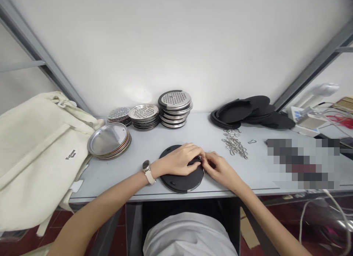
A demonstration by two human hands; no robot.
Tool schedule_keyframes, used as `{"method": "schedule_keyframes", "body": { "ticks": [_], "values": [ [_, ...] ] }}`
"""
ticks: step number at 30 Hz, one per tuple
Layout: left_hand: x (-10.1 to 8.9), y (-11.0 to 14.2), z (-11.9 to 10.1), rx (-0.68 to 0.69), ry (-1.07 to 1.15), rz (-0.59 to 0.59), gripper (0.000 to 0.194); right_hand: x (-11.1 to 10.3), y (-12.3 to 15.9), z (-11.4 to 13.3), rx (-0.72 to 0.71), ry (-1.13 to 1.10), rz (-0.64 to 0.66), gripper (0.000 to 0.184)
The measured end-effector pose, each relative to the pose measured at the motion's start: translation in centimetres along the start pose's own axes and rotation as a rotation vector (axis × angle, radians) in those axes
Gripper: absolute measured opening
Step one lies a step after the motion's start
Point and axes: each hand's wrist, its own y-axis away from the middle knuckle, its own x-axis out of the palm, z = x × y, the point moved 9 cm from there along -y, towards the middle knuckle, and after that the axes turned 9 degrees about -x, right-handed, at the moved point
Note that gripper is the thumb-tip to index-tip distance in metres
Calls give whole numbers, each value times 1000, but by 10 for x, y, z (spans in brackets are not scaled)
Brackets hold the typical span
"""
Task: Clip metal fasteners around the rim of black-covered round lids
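A black round disc with small slots lies flat near the table's front edge. My left hand rests across its top, the thumb and index finger closed at its right edge. At that same edge my right hand has its fingers pinched together, and a bit of shiny metal, apparently a small clip, shows beside them. The fingers partly hide it. Beyond my right hand lies a pile of small metal clips, with one loose clip to its right.
Stacks of perforated metal discs stand along the wall, and plain metal lids are piled at left. Black round covers lie heaped at back right. A cream bag crowds the left side. A white device with cables stands at right.
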Motion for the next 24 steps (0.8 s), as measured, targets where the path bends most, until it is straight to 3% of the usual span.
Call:
{"method": "schedule_keyframes", "body": {
  "ticks": [15, 24],
  "values": [
    [-2, 0, 1, -3, -42, -27, 17, 1, 0, -3, 19, -23, 1, 28],
    [-3, 0, 5, -51, -59, -42, 21, 0, -3, 5, -41, -48, 5, 28]
  ]
}}
